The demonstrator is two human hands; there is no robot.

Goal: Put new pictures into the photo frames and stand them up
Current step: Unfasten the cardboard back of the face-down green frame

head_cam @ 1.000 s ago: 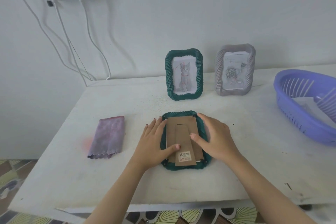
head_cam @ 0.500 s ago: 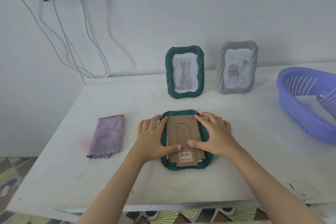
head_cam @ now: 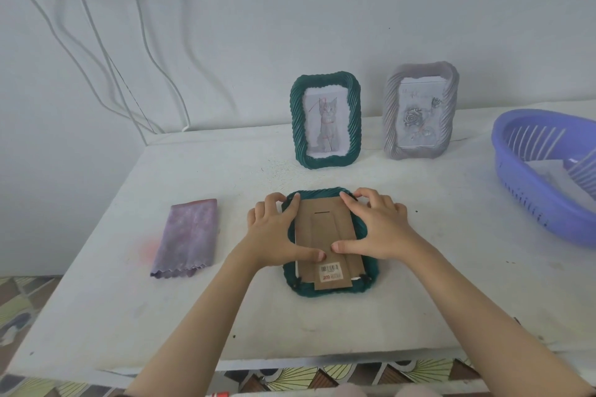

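Note:
A dark green photo frame [head_cam: 332,290] lies face down at the table's middle, its brown cardboard back [head_cam: 322,229] and barcode sticker facing up. My left hand [head_cam: 277,229] holds the frame's left edge, fingers curled over the top left corner and thumb pressing on the cardboard. My right hand [head_cam: 377,226] mirrors it on the right edge, thumb on the cardboard, fingers curled at the top right corner. Behind, a green frame with a cat picture [head_cam: 325,121] and a grey frame with a rose picture [head_cam: 419,111] stand upright against the wall.
A folded purple cloth [head_cam: 188,237] lies to the left on the white table [head_cam: 225,316]. A purple plastic basket [head_cam: 529,184] holding papers sits at the right edge. White cables [head_cam: 106,51] hang down the wall at the left.
Both hands slid up along the frame's sides; their fingers now curl at the top corners, and the thumbs have come closer together on the cardboard back.

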